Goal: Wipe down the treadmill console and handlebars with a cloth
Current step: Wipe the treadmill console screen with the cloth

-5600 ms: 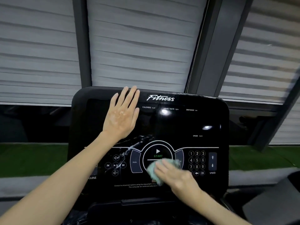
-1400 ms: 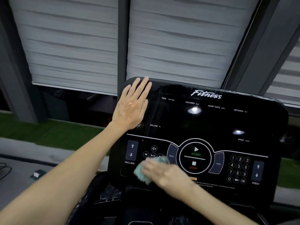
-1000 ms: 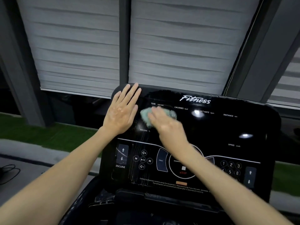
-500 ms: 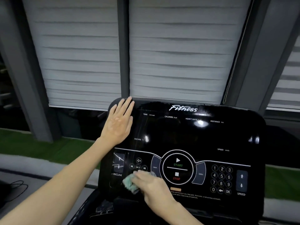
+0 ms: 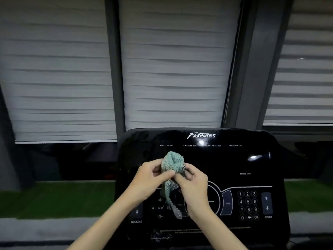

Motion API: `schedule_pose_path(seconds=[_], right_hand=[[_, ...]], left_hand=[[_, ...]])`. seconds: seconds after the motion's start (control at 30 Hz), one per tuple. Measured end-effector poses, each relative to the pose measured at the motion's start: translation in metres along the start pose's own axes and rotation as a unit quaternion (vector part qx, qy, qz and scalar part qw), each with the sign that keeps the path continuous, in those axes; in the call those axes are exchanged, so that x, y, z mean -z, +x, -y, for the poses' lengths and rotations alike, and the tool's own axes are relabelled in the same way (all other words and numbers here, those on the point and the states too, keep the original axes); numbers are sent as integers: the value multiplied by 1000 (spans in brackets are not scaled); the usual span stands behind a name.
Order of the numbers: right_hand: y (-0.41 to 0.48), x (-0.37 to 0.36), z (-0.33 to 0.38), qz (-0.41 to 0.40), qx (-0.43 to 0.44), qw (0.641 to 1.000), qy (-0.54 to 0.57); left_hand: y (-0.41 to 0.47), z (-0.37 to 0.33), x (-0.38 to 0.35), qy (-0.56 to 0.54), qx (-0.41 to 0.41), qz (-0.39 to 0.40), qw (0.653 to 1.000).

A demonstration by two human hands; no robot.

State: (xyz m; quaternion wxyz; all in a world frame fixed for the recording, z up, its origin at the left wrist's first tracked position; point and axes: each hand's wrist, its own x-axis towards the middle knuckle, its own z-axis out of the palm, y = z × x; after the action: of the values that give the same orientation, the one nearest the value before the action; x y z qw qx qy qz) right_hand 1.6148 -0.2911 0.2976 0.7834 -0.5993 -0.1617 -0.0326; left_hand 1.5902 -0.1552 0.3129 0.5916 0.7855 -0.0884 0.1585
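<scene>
Glossy black console (image 5: 252, 165); both hands (image 5: 149, 179) (image 5: 193, 181) pinch nubby teal cloth (image 5: 173, 162).

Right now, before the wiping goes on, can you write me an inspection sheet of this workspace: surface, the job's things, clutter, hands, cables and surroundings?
Surface: black glossy console, display dark; whitish streaks near the fine print at its lower left.
Job's things: teal cloth, bunched up, one tail hanging down; handlebars not in view.
Clutter: nothing seen.
Hands: left hand and right hand both pinch the cloth in front of the console.
Cables: only a thin pull cord hanging beside the blinds.
Surroundings: lowered grey blinds behind the console; green turf strip below them.
</scene>
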Motion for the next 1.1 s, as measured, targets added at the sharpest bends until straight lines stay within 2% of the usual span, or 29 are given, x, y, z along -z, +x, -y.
schedule_pose_path(seconds=[0.13,0.23,0.3,0.37,0.5,0.57,0.63,0.73,0.83,1.1], right_hand=[[4,-3,0,-17,72,986,-149],[16,14,8,-48,118,964,-233],[33,27,13,-91,188,915,-346],[54,35,21,-114,268,846,-447],[96,41,29,-49,350,770,-532],[114,45,24,4,357,734,-578],[126,50,15,48,370,683,-628],[133,54,4,53,385,632,-670],[132,53,-3,32,395,615,-682],[132,51,-4,20,398,604,-691]], left_hand=[[9,3,26,116,-46,-39,991],[24,-4,51,239,-114,-72,962],[39,-8,63,366,-193,-96,905],[55,-9,67,449,-263,-102,848],[80,-4,65,507,-318,-60,799],[86,4,63,502,-338,-45,795],[88,12,62,486,-359,-56,795],[88,21,62,475,-395,-88,781],[78,36,55,471,-408,-70,779],[-3,106,19,438,-397,59,804]])
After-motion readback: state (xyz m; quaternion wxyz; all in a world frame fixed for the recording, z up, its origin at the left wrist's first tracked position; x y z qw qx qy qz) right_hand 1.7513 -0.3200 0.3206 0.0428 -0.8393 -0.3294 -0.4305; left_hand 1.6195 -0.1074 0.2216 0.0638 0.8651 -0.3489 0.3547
